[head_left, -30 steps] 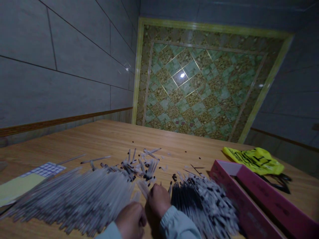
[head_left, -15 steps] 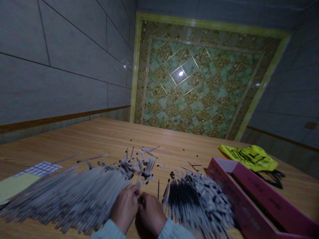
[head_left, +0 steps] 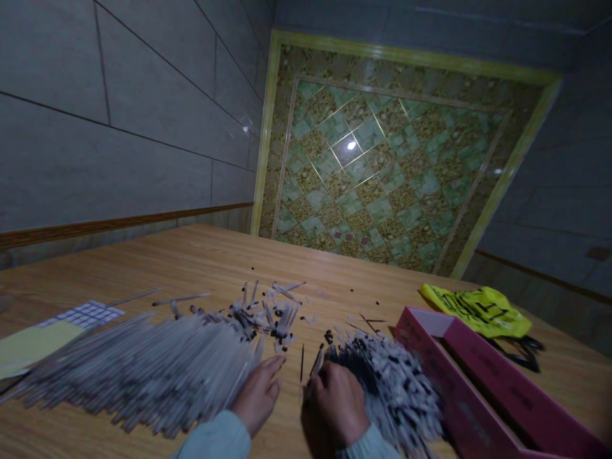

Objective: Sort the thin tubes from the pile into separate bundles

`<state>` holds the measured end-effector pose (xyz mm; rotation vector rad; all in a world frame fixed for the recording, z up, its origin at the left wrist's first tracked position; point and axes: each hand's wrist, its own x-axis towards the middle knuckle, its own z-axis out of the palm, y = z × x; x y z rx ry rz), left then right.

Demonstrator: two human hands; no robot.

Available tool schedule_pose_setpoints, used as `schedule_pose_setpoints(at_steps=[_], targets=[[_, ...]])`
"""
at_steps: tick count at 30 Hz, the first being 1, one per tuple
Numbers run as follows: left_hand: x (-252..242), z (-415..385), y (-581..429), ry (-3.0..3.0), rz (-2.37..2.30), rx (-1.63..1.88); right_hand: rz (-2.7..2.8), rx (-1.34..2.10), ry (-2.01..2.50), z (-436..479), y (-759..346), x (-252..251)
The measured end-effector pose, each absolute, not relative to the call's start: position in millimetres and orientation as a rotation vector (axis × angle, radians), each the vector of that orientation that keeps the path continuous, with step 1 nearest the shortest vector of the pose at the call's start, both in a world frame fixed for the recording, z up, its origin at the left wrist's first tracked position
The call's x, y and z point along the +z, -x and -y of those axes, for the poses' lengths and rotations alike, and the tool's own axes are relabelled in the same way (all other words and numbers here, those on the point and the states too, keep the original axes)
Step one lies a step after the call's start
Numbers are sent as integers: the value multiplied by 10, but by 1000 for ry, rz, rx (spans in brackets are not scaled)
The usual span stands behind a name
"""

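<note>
My left hand (head_left: 258, 394) hovers at the right edge of a wide pile of thin, clear plastic tubes (head_left: 157, 376). Its fingers stretch forward, thumb apart, and nothing shows in them. My right hand (head_left: 338, 396) is closed over the left side of a heap of thin sticks with dark ends (head_left: 406, 382). Its fingertips point down and away, so whatever they hold is hidden. One thin dark stick (head_left: 302, 362) lies on the table between my hands. Short clear pieces with black tips (head_left: 282, 319) are scattered beyond them.
A long pink open box (head_left: 459, 376) stands right of the dark-ended heap. Behind it lie a yellow plastic bag (head_left: 478, 309) and a black strap-like item (head_left: 526, 350). A pale yellow pad (head_left: 38, 347) and gridded paper (head_left: 93, 314) are at the left on the wooden table (head_left: 205, 255).
My hands were together in the middle and have come apart. The right one has moved right onto the dark-ended heap; the left has opened and stays by the clear tubes.
</note>
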<state>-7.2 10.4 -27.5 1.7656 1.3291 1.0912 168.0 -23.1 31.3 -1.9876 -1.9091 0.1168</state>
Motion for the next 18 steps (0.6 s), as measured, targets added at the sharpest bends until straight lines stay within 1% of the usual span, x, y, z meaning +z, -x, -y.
schedule_pose_setpoints(at_steps=[7,13,18], targets=[[-259,-54,7,-1879,-1243,1176,1916,9,2094,290,-1605,168],[-215,-6,-14,-1876,-1241,1124,1904,19,2123,274,-1545,99],[-178,20,-10,-1877,-1196,1159,1835,10,2082,284,-1601,67]])
